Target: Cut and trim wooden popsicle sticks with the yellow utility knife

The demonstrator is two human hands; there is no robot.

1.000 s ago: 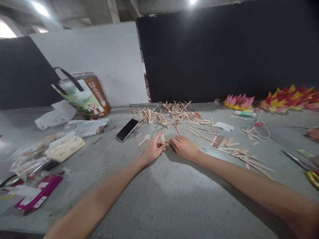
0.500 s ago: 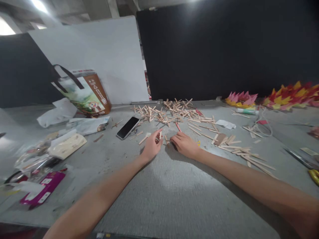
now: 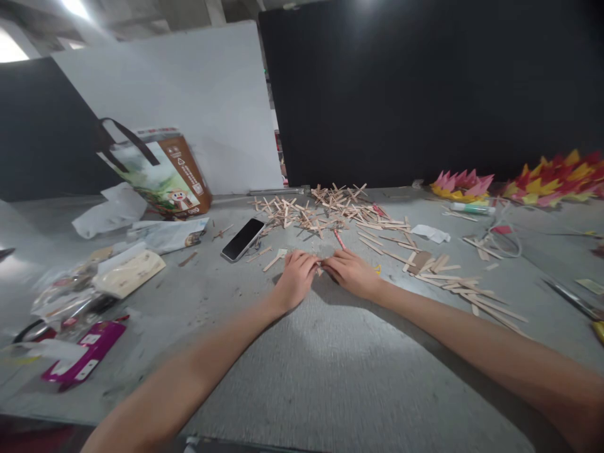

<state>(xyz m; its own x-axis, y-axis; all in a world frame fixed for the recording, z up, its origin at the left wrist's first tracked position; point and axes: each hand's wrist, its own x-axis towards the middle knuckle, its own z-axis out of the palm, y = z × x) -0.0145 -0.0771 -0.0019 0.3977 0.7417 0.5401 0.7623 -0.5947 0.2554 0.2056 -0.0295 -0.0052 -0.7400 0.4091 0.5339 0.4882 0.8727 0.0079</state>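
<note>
A white panel (image 3: 174,100) and a black panel (image 3: 425,94) stand behind the scuffed grey tabletop (image 3: 302,365). At the frame's centre, a small pale wooden stick (image 3: 319,272) shows between the left hand (image 3: 296,277) and right hand (image 3: 352,274), mostly hidden by narrowed, curled fingers; I cannot tell which grips it.

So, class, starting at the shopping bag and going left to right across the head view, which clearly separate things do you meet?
Shopping bag → phone → left hand → right hand → white paper scrap → green-and-white tube → scissors.
</note>
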